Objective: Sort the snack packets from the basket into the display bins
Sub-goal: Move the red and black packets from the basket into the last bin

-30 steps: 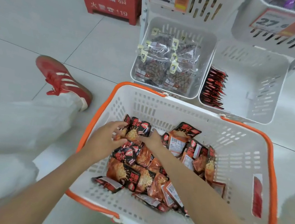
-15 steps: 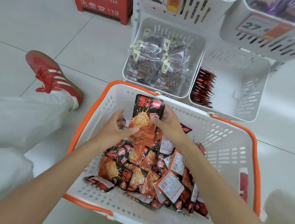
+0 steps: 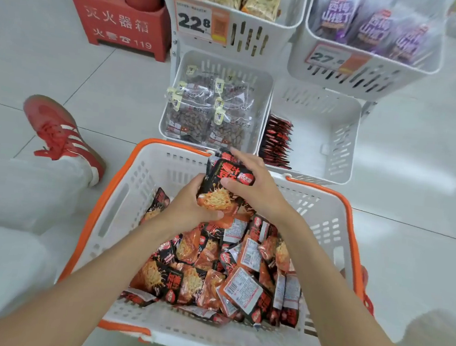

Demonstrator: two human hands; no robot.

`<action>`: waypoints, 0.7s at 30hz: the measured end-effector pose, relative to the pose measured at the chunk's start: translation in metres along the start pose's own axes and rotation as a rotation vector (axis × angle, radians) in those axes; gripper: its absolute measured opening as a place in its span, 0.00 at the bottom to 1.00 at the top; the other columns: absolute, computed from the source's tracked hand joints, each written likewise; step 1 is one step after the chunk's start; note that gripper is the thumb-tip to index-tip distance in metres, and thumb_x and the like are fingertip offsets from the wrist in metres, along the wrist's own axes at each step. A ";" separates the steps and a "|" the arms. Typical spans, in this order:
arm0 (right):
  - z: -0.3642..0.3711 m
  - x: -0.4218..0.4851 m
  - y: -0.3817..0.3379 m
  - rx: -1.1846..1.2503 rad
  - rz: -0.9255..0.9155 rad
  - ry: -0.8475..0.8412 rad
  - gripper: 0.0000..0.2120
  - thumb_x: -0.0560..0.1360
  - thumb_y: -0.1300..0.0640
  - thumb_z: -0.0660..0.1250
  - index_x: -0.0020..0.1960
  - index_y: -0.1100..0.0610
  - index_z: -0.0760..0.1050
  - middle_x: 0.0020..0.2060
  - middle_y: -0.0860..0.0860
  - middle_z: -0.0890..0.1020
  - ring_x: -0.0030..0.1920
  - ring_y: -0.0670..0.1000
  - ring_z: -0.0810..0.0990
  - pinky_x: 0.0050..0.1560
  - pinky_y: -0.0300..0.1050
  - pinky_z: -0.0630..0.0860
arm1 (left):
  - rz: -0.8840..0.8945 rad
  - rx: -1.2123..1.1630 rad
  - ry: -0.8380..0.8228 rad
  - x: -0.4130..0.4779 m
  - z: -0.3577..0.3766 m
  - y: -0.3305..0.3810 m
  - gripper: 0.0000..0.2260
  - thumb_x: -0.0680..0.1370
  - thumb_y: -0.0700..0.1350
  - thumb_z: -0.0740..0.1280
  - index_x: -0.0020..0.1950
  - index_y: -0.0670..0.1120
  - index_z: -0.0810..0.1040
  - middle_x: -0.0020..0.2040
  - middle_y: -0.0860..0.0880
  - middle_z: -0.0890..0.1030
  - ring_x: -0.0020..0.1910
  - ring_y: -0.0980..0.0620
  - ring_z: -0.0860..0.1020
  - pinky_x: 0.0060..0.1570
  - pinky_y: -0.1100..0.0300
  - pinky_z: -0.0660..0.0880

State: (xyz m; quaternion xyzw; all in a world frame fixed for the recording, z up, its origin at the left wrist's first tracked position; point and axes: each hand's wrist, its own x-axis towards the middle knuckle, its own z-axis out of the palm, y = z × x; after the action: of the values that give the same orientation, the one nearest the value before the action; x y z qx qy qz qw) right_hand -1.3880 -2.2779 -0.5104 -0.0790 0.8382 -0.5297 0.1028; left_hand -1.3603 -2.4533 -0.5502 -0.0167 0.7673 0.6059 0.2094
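Can't count the held stack [image 3: 219,197]: rear packets hidden behind the front one. Basket [image 3: 165,165] near edge cut off at bottom. Left hand [image 3: 188,211] curled round stack's lower end, right hand [image 3: 256,189] clamped over its top; both gripping, just above basket's far rim. Loose packets [image 3: 210,270] heaped below. Beyond: bin [image 3: 338,145] with matching packets along its left wall, nut bags [image 3: 208,113] beside. Shoe [image 3: 60,134] far left.

Bare forearms [image 3: 102,266], white trousers [image 3: 19,194], red trainer [image 3: 58,130] with white stripes, red laces.
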 end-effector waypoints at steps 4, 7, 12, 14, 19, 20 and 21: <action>-0.010 -0.007 0.007 -0.088 0.019 -0.048 0.33 0.75 0.56 0.73 0.75 0.51 0.62 0.65 0.53 0.64 0.60 0.47 0.70 0.49 0.21 0.69 | 0.017 -0.001 -0.012 0.006 0.012 0.007 0.34 0.69 0.31 0.76 0.68 0.53 0.68 0.53 0.58 0.77 0.44 0.67 0.78 0.37 0.73 0.74; -0.020 -0.015 0.008 -0.079 0.005 -0.020 0.33 0.75 0.60 0.73 0.75 0.52 0.62 0.63 0.53 0.64 0.59 0.46 0.70 0.48 0.20 0.67 | 0.030 0.023 -0.092 0.009 0.023 0.011 0.34 0.71 0.36 0.77 0.68 0.56 0.63 0.59 0.58 0.76 0.55 0.62 0.76 0.47 0.69 0.74; -0.043 -0.021 0.004 -0.196 0.051 -0.069 0.31 0.72 0.48 0.74 0.71 0.42 0.64 0.58 0.49 0.70 0.54 0.46 0.75 0.53 0.33 0.74 | 0.064 0.077 -0.206 0.020 0.033 0.018 0.34 0.75 0.35 0.72 0.72 0.59 0.61 0.62 0.59 0.75 0.61 0.59 0.77 0.55 0.59 0.77; -0.056 -0.017 0.001 -0.240 0.069 -0.068 0.21 0.69 0.46 0.77 0.55 0.45 0.70 0.49 0.47 0.76 0.46 0.45 0.77 0.45 0.40 0.73 | 0.101 0.127 -0.257 0.025 0.034 0.025 0.33 0.76 0.33 0.71 0.72 0.57 0.62 0.61 0.58 0.75 0.56 0.67 0.77 0.50 0.67 0.77; -0.102 -0.003 -0.006 -0.147 0.204 -0.265 0.34 0.69 0.53 0.79 0.68 0.49 0.64 0.55 0.48 0.78 0.51 0.50 0.81 0.48 0.49 0.82 | 0.169 0.296 -0.343 0.055 0.035 0.059 0.35 0.75 0.34 0.72 0.76 0.52 0.60 0.63 0.53 0.76 0.62 0.55 0.77 0.61 0.50 0.76; -0.111 0.000 -0.007 -0.128 0.219 -0.293 0.32 0.70 0.56 0.78 0.68 0.49 0.65 0.56 0.48 0.79 0.51 0.50 0.82 0.48 0.51 0.83 | 0.163 0.310 -0.348 0.063 0.036 0.065 0.33 0.75 0.34 0.72 0.74 0.52 0.62 0.62 0.51 0.77 0.61 0.51 0.77 0.60 0.46 0.77; -0.120 0.003 -0.007 -0.100 0.209 -0.289 0.26 0.71 0.60 0.76 0.65 0.51 0.69 0.53 0.49 0.80 0.50 0.50 0.83 0.48 0.53 0.83 | 0.163 0.316 -0.342 0.071 0.039 0.073 0.30 0.75 0.34 0.72 0.71 0.51 0.64 0.60 0.48 0.78 0.60 0.49 0.79 0.59 0.43 0.77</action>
State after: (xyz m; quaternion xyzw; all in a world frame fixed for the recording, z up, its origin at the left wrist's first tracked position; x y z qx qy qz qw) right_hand -1.4217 -2.1769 -0.4544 -0.0719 0.8436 -0.4571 0.2725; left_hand -1.4335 -2.3814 -0.5135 0.1810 0.8049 0.4871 0.2865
